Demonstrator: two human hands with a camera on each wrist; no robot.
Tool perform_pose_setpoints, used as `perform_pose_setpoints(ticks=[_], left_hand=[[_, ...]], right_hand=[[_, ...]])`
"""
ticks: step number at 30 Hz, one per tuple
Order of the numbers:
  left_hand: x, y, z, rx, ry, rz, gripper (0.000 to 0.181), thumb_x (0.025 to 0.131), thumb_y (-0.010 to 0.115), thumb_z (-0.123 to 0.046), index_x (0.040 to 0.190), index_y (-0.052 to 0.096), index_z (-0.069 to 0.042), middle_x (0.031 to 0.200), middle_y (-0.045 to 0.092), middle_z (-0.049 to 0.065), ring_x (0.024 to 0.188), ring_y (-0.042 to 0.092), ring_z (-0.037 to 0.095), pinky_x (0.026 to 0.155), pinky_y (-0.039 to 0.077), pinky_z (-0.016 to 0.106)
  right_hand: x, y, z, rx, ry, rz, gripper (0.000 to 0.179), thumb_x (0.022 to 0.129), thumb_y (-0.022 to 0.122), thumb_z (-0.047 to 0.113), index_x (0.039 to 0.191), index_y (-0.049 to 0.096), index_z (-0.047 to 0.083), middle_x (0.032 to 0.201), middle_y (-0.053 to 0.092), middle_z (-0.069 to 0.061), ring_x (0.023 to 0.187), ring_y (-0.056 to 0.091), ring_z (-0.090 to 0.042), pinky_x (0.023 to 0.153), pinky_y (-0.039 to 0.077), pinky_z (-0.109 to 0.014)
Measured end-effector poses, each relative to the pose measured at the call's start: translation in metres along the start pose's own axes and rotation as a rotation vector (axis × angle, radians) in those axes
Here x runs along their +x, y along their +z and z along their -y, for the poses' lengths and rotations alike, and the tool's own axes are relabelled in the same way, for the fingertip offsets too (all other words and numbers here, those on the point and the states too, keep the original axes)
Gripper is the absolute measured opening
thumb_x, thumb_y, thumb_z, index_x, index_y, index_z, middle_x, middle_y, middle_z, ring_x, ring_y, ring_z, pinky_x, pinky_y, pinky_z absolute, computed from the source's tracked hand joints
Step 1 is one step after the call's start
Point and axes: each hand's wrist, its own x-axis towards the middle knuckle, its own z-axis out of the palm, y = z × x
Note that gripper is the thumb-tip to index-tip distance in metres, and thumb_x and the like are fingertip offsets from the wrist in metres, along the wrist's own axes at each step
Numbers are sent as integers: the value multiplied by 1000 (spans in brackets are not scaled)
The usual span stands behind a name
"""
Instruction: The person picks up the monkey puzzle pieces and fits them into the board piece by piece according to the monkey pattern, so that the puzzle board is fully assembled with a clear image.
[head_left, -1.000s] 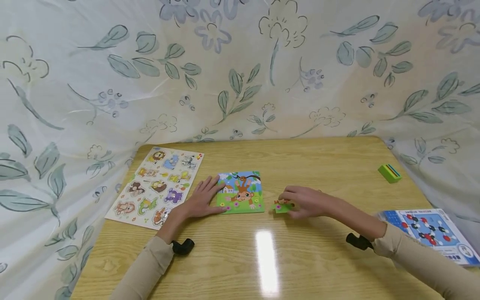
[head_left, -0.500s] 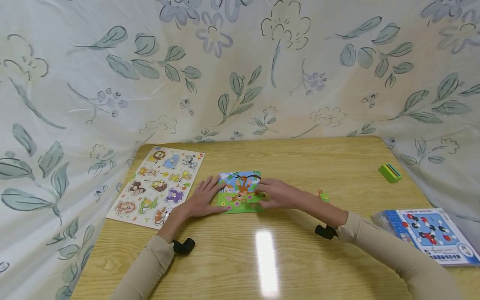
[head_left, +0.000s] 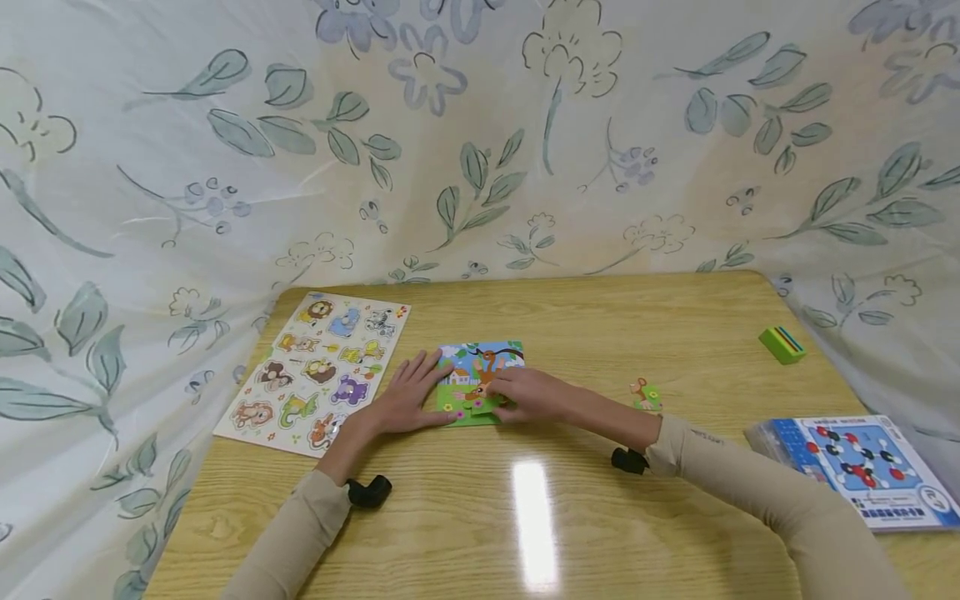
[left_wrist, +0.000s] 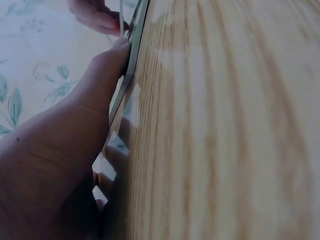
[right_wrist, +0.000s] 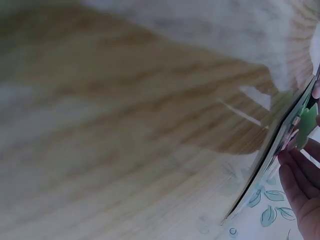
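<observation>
A small square monkey puzzle board (head_left: 459, 379) lies on the table at mid-view in the head view. My left hand (head_left: 408, 398) rests at its left side with fingers spread, the thumb along the lower left edge. Above the board's lower part, my right hand (head_left: 531, 395) pinches a green puzzle piece (right_wrist: 306, 125) between thumb and fingers. In the right wrist view that piece is tilted over the board. The hand hides the board's right side. A loose puzzle piece (head_left: 645, 394) with orange and green on it lies on the table beyond my right forearm.
An animal peg puzzle (head_left: 318, 371) lies at the left of the wooden table (head_left: 450, 517). A green block (head_left: 782, 344) with coloured stripes stands at the right edge. A boxed molecule set (head_left: 870, 471) sits at the front right. Floral cloth (head_left: 480, 125) hangs behind.
My right hand has carried the puzzle piece leftward from the table onto the board's lower part. This uncovers the loose piece on the right. The left hand stays in place.
</observation>
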Motion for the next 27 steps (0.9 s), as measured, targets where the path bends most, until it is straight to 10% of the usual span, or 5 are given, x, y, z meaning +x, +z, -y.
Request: perform_pose_setpoints(ticks=[27], left_hand=[[1,2,2,-6,-9,9,88,87,63,-57,156,22,-20,166,6,8,153,2,36,120,5,61]], right_hand=[[4,-4,-1,-96,-60,175,27,95,63,19,121,69,11,104,70,-3,92,67,-14,76,55,-21]])
